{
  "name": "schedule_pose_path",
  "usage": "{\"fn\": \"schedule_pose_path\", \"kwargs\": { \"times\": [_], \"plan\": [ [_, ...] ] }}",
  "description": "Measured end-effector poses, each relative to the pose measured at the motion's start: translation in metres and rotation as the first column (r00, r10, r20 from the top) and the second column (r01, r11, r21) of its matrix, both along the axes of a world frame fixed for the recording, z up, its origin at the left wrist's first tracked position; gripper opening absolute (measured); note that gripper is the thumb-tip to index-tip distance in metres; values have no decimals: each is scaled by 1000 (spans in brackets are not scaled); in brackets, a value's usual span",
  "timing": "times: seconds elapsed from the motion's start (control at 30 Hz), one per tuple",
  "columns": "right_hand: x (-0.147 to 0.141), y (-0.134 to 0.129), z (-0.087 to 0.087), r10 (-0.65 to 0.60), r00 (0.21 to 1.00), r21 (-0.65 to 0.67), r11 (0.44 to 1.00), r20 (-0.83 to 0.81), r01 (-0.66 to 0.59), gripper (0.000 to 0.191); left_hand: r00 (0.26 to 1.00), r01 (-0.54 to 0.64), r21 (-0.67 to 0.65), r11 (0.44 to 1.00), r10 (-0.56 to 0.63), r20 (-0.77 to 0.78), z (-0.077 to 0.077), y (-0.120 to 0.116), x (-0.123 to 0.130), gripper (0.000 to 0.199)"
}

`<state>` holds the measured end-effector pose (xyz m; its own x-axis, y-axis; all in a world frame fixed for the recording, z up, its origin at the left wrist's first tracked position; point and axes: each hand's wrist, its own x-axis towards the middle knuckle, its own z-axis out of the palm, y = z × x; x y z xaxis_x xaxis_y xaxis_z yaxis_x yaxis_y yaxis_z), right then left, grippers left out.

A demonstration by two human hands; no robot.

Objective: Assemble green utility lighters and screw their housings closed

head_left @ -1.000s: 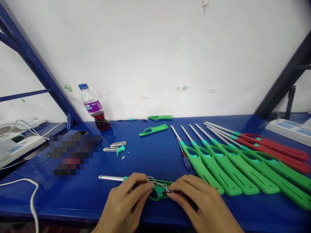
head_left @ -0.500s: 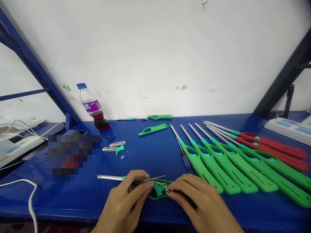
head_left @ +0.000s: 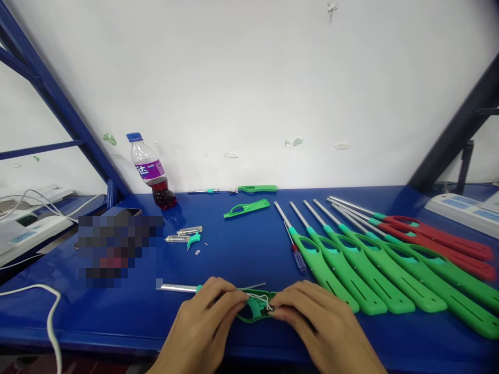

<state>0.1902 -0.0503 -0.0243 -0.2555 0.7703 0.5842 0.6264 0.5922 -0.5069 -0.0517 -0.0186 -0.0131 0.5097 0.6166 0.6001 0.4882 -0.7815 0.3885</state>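
Green plastic, shell open: one lighter, lying near the front edge of the tabletop, metal barrel toward the left, handle shell toward the right. Visible inside: teal trigger, thin white wire, small black part. Handling, as judged: light overall; shell stiff and thin-walled; barrel hard, probably slippery; wire soft, easily displaced; inner pieces delicate. Best hold: the collar where barrel meets handle, and the shell's outer walls, keeping pressure off the wire.

Left hand: thumb and fingertips drawn nearly together, pinching the barrel end of the handle, at the wire; precise contact hidden. Right hand: thumb and forefinger pinched on the lighter at the black part, other fingers curled over the handle.

Adjacent, right: green lighters, fanned side by side, a screwdriver lying alongside the nearest. Beyond: one detached green half-shell.
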Motion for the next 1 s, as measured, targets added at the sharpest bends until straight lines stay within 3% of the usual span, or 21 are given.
{"fn": "schedule_pose_path", "kwargs": {
  "times": [0.63,1.0],
  "plan": [
    [0,0,3,14,1000,29,999,-20,-13,18,999,22,-15,1000,-21,47,5,-3,4,30],
    [-1,0,7,29,999,-20,999,-40,-30,27,1000,18,-5,1000,-18,23,3,-4,2,27]
  ]
}}
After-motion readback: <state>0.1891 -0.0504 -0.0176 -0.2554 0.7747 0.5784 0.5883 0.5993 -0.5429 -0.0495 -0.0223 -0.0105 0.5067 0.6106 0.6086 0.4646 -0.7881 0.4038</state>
